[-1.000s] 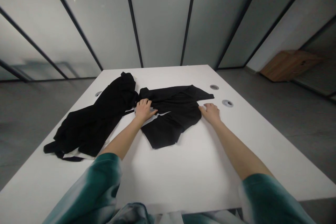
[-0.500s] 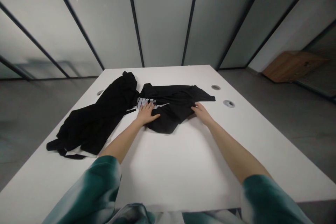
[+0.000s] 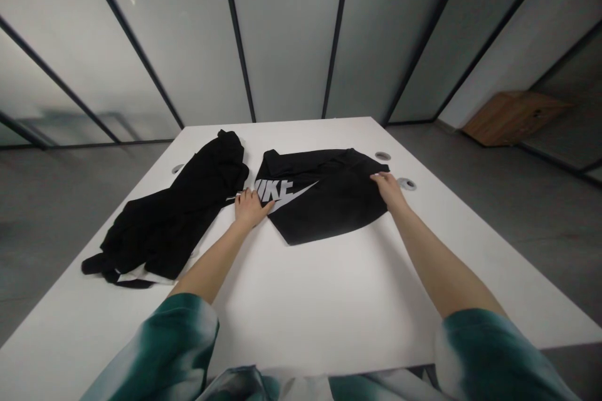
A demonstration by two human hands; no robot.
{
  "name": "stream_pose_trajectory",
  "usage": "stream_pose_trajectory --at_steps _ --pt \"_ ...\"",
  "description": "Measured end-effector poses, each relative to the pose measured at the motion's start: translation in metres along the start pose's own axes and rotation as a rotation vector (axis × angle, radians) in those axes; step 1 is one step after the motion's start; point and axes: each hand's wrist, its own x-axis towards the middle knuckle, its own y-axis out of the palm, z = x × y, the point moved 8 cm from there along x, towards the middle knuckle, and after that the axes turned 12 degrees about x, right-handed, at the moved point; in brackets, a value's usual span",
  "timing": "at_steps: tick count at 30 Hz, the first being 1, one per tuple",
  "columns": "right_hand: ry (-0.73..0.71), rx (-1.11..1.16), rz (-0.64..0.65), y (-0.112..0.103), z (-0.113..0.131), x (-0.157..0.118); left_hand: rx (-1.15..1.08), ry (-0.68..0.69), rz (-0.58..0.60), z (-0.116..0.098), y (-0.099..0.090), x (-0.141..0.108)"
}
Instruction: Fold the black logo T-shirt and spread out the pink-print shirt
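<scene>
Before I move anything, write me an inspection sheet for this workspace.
Surface: white table, with round fittings near its sides.
Garment between the hands: black printed garment, spread out, with pale lettering and a swoosh at its left end.
Clutter: bunched black garment along the left, with a white patch at its near end.
Hands: left hand at the printed garment's left edge, thumb extended; right hand at its right edge, grip unclear.
Cables: nothing seen.
Surroundings: frosted panels beyond, gray floor, wooden piece at far right.
</scene>
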Motion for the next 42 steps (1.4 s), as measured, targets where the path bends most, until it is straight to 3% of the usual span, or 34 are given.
stream_pose_trajectory --at_steps 3,5,10,13,15,20,22,24,26,30,32,35,39,42 --pt "0.017 -0.293 0.123 0.014 -0.015 -0.022 -0.120 0.047 0.012 -0.016 0.000 0.002" --pt "-0.024 -0.442 0.146 0.020 -0.014 -0.031 -0.327 0.042 0.081 -0.029 0.003 0.006" --pt "-0.022 -0.466 0.191 0.031 -0.005 -0.040 -1.234 -0.223 0.212 -0.047 0.009 0.018" --pt "-0.011 -0.489 0.168 0.029 -0.003 -0.043 -1.457 -0.340 0.310 -0.047 0.009 0.018" --pt "-0.001 -0.528 0.138 0.023 -0.006 -0.044 -1.378 -0.366 0.355 -0.035 0.004 0.017" --pt "0.038 -0.608 0.131 0.000 -0.014 -0.046 -0.819 -0.308 0.415 0.026 -0.024 0.015" --pt "0.052 -0.672 0.117 -0.011 -0.010 -0.045 -0.659 -0.265 0.306 0.049 -0.044 0.020" --pt "-0.028 -0.712 0.077 -0.016 0.008 -0.043 -0.556 -0.255 0.157 0.061 -0.061 0.023" --pt "-0.194 -0.693 0.095 -0.007 0.031 -0.046 -0.473 -0.226 0.147 0.056 -0.060 0.019" --pt "-0.410 -0.581 0.379 0.041 0.050 -0.066 -0.213 -0.030 0.346 0.009 -0.023 -0.007" --pt "-0.407 -0.575 0.484 0.063 0.041 -0.079 -0.107 0.116 0.281 -0.018 -0.012 -0.020" --pt "-0.326 -0.665 0.495 0.084 0.017 -0.088 -0.053 0.209 0.174 -0.039 -0.001 -0.028" --pt "-0.264 -0.755 0.452 0.103 0.004 -0.085 -0.169 0.151 0.127 -0.039 0.007 -0.009" --pt "-0.236 -0.824 0.436 0.117 0.009 -0.076 -0.443 0.056 0.051 -0.030 0.003 0.009"
